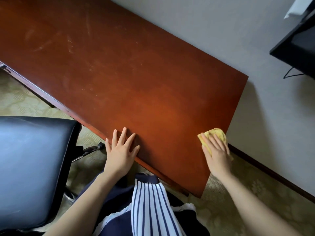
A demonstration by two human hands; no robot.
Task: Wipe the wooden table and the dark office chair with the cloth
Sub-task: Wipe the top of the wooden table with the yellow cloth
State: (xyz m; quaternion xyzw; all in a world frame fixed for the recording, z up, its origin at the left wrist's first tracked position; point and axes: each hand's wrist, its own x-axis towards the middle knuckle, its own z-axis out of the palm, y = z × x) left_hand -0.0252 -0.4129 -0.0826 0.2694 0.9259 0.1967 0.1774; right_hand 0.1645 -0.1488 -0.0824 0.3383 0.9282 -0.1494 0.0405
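The reddish-brown wooden table point(129, 77) runs from the upper left to the lower right, with pale smears on its far left part. A yellow cloth point(216, 135) lies at the table's right edge. My right hand point(217, 155) presses flat on the cloth with straight fingers. My left hand point(121, 149) rests flat on the table's front edge, fingers spread. The dark office chair point(32, 167) stands at the lower left, its shiny seat beside my left arm.
A black television point(298, 43) with a cable hangs at the upper right against the white wall point(255, 103). A dark skirting board point(272, 174) runs along the wall. Patterned greenish carpet point(238, 210) covers the floor. The chair's metal lever point(90, 149) sticks out near my left hand.
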